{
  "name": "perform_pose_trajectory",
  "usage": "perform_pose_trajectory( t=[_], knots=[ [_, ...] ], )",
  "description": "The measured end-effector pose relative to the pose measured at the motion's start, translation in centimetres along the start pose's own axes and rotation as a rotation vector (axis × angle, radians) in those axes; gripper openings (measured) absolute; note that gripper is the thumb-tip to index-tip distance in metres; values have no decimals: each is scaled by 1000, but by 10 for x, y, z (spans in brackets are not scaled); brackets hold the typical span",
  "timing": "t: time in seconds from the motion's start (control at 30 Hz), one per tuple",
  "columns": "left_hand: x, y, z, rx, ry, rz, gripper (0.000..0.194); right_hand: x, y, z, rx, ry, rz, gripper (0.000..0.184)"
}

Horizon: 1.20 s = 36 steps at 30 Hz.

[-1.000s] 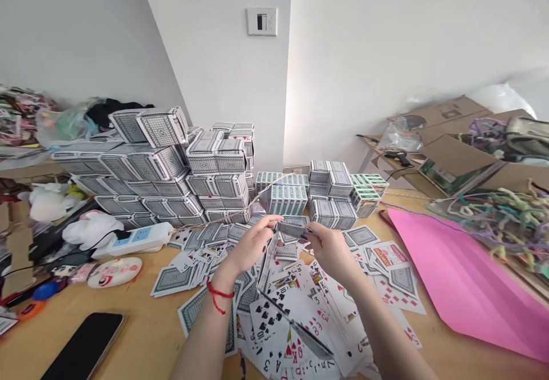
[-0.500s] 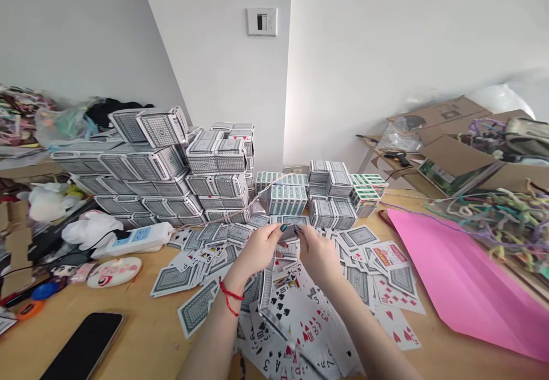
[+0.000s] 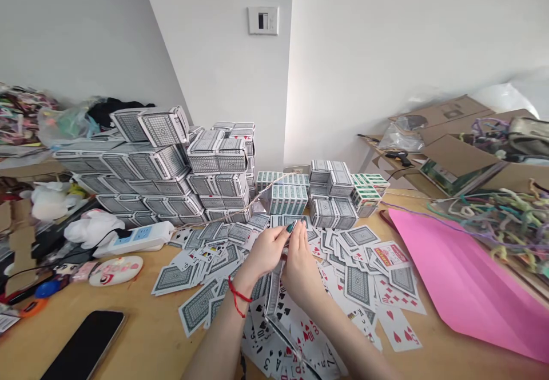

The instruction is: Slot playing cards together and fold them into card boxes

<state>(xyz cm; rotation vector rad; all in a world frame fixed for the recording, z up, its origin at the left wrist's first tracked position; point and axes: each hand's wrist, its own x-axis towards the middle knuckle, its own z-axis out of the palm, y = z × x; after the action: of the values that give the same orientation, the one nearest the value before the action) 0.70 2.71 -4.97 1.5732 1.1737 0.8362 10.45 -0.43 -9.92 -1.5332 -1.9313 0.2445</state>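
Note:
My left hand (image 3: 266, 252), with a red cord bracelet at the wrist, pinches the upper end of a strip of folded playing cards (image 3: 273, 291). Pressed close beside it, my right hand (image 3: 301, 267) closes on the same end; the piece between the fingers is mostly hidden. The strip hangs toward me and bends at a corner, its lower part (image 3: 288, 337) running down to the right. Under both hands lies a wide spread of loose playing cards (image 3: 359, 284), some face up, some showing grey patterned backs.
Blocks built from folded cards (image 3: 165, 166) are stacked at the back left, with a smaller stack (image 3: 332, 211) and green card boxes (image 3: 288, 199) at the back middle. A phone (image 3: 83, 346) and power strip (image 3: 139, 238) lie left; pink paper (image 3: 467, 277) and pipe cleaners (image 3: 506, 226) lie right.
My hands have come together, the right one moving left until it meets the left. The upper end of the strip, earlier visible between them, is now mostly covered by the fingers.

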Motion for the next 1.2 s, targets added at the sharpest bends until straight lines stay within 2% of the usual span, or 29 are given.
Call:
perform_pose_trajectory(
  t=[0.1, 0.2, 0.37, 0.4, 0.47, 0.57, 0.63, 0.77, 0.9, 1.0, 1.13, 1.2],
  knots=[
    [0, 0, 3, -23, -21, 18, 36, -2, 0, 5, 68, 20, 8, 99],
    [2, -3, 1, -48, -24, 7, 35, -1, 3, 4, 226, -1, 55, 89],
    [4, -5, -12, -174, 72, -69, 30, 15, 18, -22, 664, -95, 113, 51],
    [4, -4, -14, -207, 59, -91, 30, 19, 22, -29, 766, -97, 159, 44],
    [2, -1, -16, -273, -17, -120, 30, 26, 29, -39, 928, -101, 228, 42],
    [-1, 4, -15, -360, -162, -146, 35, 28, 32, -45, 939, -151, 252, 44],
    [-2, 6, -12, -384, -207, -164, 39, 27, 29, -45, 925, -182, 219, 44],
    [-3, 8, -8, -403, -193, -201, 40, 24, 21, -46, 814, -63, 156, 39],
    [-3, 9, -5, -453, -193, -210, 36, 21, 16, -47, 615, 72, 151, 35],
    [-3, 9, -4, -474, -200, -204, 35, 18, 17, -42, 567, 156, 143, 34],
    [-3, 10, -10, -479, -209, -186, 38, 18, 24, -31, 629, 162, 135, 33],
    [-2, 7, -17, -450, -145, -187, 38, 20, 30, -29, 676, 150, 163, 36]
  ],
)
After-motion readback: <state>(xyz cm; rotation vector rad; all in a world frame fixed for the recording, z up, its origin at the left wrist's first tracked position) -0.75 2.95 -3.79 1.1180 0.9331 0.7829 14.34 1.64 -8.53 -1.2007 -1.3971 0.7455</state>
